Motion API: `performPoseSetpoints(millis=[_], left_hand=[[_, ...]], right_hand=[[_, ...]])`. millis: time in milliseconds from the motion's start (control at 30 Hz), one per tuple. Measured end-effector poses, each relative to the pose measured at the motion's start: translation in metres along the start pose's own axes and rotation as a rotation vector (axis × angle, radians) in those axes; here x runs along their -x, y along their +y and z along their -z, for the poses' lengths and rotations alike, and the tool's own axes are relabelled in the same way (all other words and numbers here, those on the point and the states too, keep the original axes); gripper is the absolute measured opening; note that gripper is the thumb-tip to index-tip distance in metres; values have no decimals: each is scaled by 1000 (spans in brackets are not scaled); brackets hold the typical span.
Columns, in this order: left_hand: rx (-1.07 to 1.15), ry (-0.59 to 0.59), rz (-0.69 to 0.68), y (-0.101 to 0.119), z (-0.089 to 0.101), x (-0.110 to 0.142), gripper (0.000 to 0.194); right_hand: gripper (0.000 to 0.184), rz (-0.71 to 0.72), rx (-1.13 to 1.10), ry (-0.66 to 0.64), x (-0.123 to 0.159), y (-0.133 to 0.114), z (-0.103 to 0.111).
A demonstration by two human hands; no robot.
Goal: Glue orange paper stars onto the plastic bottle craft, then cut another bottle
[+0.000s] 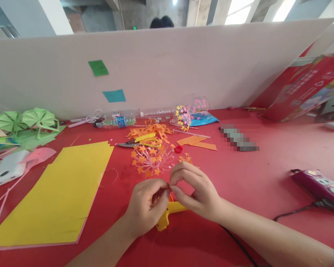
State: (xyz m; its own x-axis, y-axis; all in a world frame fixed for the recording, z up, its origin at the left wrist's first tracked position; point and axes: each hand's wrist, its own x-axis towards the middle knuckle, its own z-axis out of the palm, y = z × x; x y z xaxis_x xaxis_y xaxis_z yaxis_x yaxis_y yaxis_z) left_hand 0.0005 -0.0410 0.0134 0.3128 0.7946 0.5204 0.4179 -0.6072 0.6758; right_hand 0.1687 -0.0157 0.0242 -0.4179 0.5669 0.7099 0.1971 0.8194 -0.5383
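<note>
My left hand and my right hand meet at their fingertips, both pinching a small orange paper piece that the fingers mostly hide. Directly beneath them a yellow glue gun lies on the red table, partly covered by my hands, its dark cord running off under my right forearm. Just beyond my fingers sits a clear plastic bottle part cut into curled strips, with orange paper stars on it. More loose orange stars lie beside it, near a red bottle cap.
Yellow paper sheets cover the left side. Behind are scissors, a yellow cutter, orange scraps, a plastic bottle and a star-covered bottle piece. A purple corded device lies right, below a red box.
</note>
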Motion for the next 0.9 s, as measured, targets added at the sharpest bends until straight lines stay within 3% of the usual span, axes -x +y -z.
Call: performPoseSetpoints(millis=[200, 267, 400, 500, 667, 767, 833, 900], left_hand=[[-12, 34, -40, -1, 8, 0, 17], [-13, 97, 4, -5, 14, -1, 16], [27, 306, 107, -17, 27, -4, 14], [33, 392, 132, -24, 32, -8, 15], [22, 396, 158, -27, 33, -12, 16], [20, 438, 175, -29, 37, -14, 15], [23, 492, 209, -32, 42, -15, 14], [34, 535, 253, -35, 45, -16, 15]], right_hand=[[9, -41, -16, -45, 0, 0, 4], [10, -29, 68, -183, 0, 0, 7], [13, -65, 350, -640, 2, -2, 8], [27, -98, 459, -808, 7, -4, 3], [18, -59, 532, -866, 10, -5, -2], [18, -110, 407, -879, 6, -7, 4], [20, -136, 280, -800, 2, -6, 9], [14, -115, 175, -637, 0, -4, 13]])
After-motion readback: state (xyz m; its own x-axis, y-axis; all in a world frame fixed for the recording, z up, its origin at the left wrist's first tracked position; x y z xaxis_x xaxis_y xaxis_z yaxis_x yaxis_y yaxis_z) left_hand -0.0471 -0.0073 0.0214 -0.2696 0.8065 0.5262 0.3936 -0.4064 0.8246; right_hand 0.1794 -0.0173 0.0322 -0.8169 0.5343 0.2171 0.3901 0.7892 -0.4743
